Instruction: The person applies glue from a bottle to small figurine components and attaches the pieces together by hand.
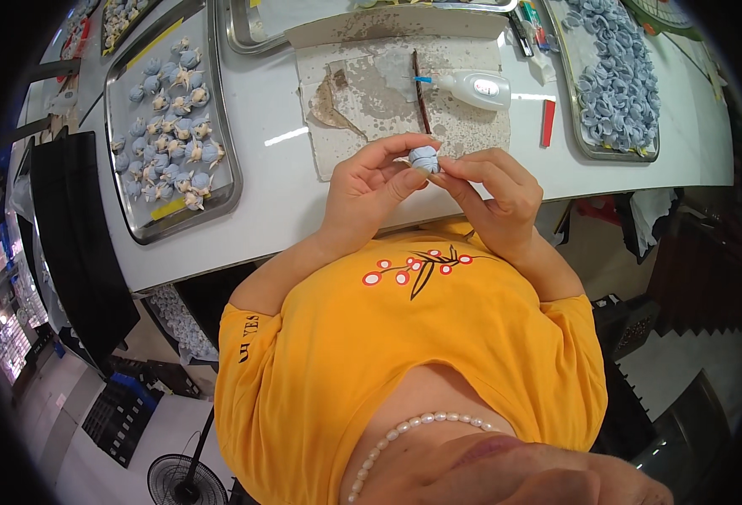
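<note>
Between my two hands, above the near edge of the table, is a small round light-blue piece (pixel 424 159) with overlapping petal-like layers. My left hand (pixel 377 181) is closed around its left side, thumb below and fingers above. The fingertips of my right hand (pixel 493 189) pinch its right edge. Just beyond my hands, a white glue bottle (pixel 480 89) with a blue tip lies on its side on a stained cardboard sheet (pixel 489 130). The bottle's tip touches or rests by a thin dark stick (pixel 422 105).
A metal tray (pixel 232 189) at the left holds several blue and cream flower-like pieces (pixel 173 151). Another tray (pixel 619 155) at the right is heaped with loose blue petals (pixel 615 84). A red strip (pixel 547 124) and a dark cutter-like tool (pixel 520 35) lie near the cardboard.
</note>
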`<state>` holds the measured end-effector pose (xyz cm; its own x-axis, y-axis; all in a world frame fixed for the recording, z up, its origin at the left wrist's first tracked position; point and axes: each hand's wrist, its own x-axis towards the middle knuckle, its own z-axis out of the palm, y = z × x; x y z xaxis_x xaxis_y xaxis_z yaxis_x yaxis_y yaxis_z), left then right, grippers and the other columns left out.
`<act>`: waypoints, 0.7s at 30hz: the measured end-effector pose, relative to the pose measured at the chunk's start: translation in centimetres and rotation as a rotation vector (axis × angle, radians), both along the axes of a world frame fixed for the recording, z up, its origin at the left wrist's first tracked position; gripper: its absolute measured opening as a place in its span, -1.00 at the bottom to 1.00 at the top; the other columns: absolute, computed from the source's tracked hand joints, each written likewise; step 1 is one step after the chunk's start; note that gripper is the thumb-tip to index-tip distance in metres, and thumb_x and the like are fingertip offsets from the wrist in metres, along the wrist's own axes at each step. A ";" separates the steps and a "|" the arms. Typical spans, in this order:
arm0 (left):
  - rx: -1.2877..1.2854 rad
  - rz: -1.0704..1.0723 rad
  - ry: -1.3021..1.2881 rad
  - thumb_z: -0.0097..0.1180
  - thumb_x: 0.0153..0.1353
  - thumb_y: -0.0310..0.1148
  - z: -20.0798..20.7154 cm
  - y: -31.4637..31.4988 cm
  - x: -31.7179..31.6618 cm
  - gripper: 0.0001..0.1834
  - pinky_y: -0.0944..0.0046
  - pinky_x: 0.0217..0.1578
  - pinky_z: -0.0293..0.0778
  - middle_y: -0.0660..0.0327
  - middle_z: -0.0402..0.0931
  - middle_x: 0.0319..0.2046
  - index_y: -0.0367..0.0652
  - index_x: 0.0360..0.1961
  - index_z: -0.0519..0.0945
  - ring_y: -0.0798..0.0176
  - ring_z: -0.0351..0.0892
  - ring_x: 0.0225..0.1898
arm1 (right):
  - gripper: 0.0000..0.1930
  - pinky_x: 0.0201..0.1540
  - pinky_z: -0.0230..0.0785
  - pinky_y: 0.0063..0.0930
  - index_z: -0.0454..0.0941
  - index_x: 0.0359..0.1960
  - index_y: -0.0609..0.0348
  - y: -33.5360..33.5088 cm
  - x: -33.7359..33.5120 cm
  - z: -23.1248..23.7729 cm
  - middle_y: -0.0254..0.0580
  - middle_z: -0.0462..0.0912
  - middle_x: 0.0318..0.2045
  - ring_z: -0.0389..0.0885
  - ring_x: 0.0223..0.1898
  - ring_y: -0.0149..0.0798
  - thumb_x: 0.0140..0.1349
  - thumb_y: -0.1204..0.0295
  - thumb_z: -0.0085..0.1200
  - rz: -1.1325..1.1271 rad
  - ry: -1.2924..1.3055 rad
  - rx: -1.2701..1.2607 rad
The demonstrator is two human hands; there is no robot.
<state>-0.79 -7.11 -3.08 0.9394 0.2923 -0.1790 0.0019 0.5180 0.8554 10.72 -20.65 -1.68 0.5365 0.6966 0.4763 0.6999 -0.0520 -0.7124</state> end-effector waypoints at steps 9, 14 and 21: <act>0.024 -0.013 0.041 0.07 0.21 -0.47 0.7 0.1 0.1 -0.69 0.38 -0.13 0.48 0.15 0.51 -0.15 -0.33 -0.03 0.44 0.38 0.50 -0.15 | -0.83 -0.61 0.27 -0.50 0.56 -0.50 0.15 0.2 0.3 1.6 -0.26 0.50 -0.68 0.49 -0.64 -0.30 -0.15 0.58 0.30 0.038 0.070 -0.066; 0.067 -0.050 -0.087 0.07 0.20 -0.49 0.5 0.3 0.2 -0.70 0.34 -0.08 0.46 0.09 0.49 -0.09 -0.33 -0.04 0.45 0.31 0.48 -0.07 | -0.82 -0.52 0.33 -0.54 0.56 -0.46 0.17 -0.3 1.3 1.9 -0.28 0.54 -0.60 0.53 -0.54 -0.34 -0.14 0.57 0.30 0.077 0.156 -0.081; -0.036 -0.152 -0.255 0.07 0.18 -0.51 0.6 -0.1 0.7 -0.66 0.29 0.02 0.38 0.07 0.41 0.01 -0.33 0.00 0.43 0.26 0.40 0.04 | -0.48 -0.08 0.37 -0.52 0.48 -0.02 0.18 -0.6 2.8 0.9 -0.23 0.58 -0.17 0.51 -0.17 -0.35 -0.12 0.48 0.30 0.311 0.693 -0.029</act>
